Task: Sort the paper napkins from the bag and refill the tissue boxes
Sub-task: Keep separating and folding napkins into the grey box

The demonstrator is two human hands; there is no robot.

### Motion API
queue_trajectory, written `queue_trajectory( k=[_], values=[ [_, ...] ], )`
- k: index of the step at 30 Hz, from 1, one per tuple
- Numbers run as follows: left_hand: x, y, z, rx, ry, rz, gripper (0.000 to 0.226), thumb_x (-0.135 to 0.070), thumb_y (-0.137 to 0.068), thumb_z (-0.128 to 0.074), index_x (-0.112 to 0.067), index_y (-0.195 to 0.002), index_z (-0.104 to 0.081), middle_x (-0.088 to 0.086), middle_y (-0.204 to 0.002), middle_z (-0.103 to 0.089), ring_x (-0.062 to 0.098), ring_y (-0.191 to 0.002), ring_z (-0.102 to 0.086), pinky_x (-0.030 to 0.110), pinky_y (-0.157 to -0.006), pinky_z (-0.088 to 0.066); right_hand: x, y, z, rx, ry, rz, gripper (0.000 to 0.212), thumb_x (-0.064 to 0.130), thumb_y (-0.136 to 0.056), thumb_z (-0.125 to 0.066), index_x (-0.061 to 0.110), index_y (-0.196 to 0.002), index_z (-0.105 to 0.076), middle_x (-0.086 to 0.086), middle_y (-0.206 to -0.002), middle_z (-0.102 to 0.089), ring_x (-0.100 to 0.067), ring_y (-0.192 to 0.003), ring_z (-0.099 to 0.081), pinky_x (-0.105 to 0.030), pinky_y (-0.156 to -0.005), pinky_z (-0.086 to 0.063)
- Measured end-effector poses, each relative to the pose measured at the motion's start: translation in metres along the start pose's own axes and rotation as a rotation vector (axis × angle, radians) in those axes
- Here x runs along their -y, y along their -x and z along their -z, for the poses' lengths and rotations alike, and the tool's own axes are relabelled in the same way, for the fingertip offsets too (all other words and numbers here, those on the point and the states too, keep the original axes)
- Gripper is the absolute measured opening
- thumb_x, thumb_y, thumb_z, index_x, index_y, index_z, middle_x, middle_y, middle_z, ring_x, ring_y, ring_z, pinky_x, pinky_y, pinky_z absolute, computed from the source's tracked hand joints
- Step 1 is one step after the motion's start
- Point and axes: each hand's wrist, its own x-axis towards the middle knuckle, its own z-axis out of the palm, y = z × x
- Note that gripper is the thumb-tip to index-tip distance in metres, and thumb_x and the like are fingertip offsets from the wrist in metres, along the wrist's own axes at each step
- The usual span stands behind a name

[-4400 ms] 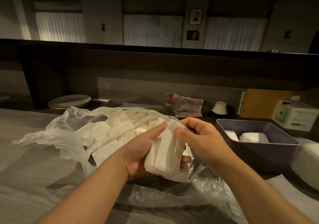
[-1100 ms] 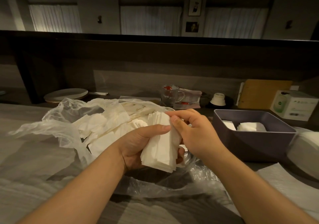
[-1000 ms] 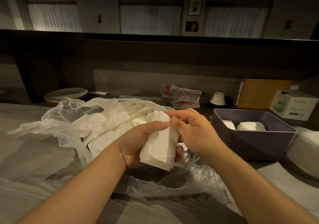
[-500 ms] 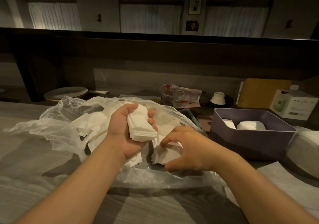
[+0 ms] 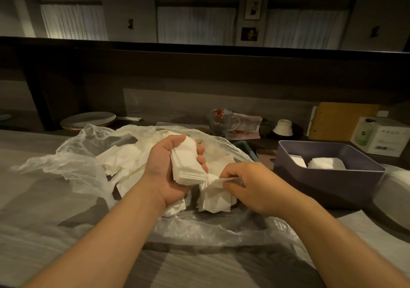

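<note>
A: Nearest us, what are our hands doing?

B: Our left hand grips a neat stack of napkins, fingers curled round it, palm up. Our right hand pinches the top of a second bunch of napkins that hangs just below the stack.

A: And under them?

B: The clear plastic bag is spread open on the table, with loose napkins heaped inside.

A: Further right?

B: We see the purple tissue box, open-topped, with two small white piles in it.

A: Beyond that?

B: A glass mug, a plate, a white carton by the dark partition.
</note>
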Motion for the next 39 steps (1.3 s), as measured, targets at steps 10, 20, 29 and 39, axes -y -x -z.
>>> queue_trajectory(
  k=[10,20,29,39],
  values=[
    [0.004,0.011,-0.01,-0.015,-0.405,-0.048,0.024,-0.014,-0.09,-0.061,-0.008,-0.102,-0.082,0.014,-0.095,-0.078,0.028,-0.083,-0.074,0.047,-0.085,-0.059,0.012,0.021,0.032,0.004,-0.866,0.075,0.014,0.015,-0.097,-0.064,0.021,-0.096,-0.077,0.0,-0.099,-0.076,-0.021,-0.091,-0.069,-0.033,-0.087,-0.055],
    [0.018,0.007,-0.009,0.152,-0.456,0.109,0.058,-0.064,-0.081,-0.064,-0.016,-0.11,-0.081,0.019,-0.122,-0.071,0.039,-0.113,-0.068,0.056,-0.104,-0.051,0.023,0.007,0.007,-0.345,-0.473,0.023,0.011,0.028,-0.098,-0.066,0.038,-0.101,-0.064,0.02,-0.109,-0.059,-0.009,-0.098,-0.063,-0.031,-0.075,-0.064],
    [0.005,0.012,-0.01,0.07,-0.153,-0.006,0.037,-0.023,-0.087,-0.062,0.003,-0.113,-0.066,0.02,-0.105,-0.066,0.033,-0.092,-0.065,0.049,-0.102,-0.048,0.007,0.002,0.005,-0.359,-0.296,-0.021,0.021,0.022,-0.097,-0.067,0.041,-0.101,-0.058,0.016,-0.103,-0.06,-0.006,-0.093,-0.06,-0.022,-0.077,-0.054],
    [-0.001,0.006,-0.003,0.021,0.019,-0.057,0.051,-0.025,-0.081,-0.065,-0.002,-0.126,-0.062,0.015,-0.105,-0.063,0.025,-0.079,-0.062,0.038,-0.084,-0.051,0.005,0.0,-0.01,0.102,0.087,0.079,0.036,0.043,-0.091,-0.07,0.045,-0.126,-0.06,0.022,-0.125,-0.052,-0.004,-0.114,-0.05,-0.027,-0.107,-0.046]
  ],
)
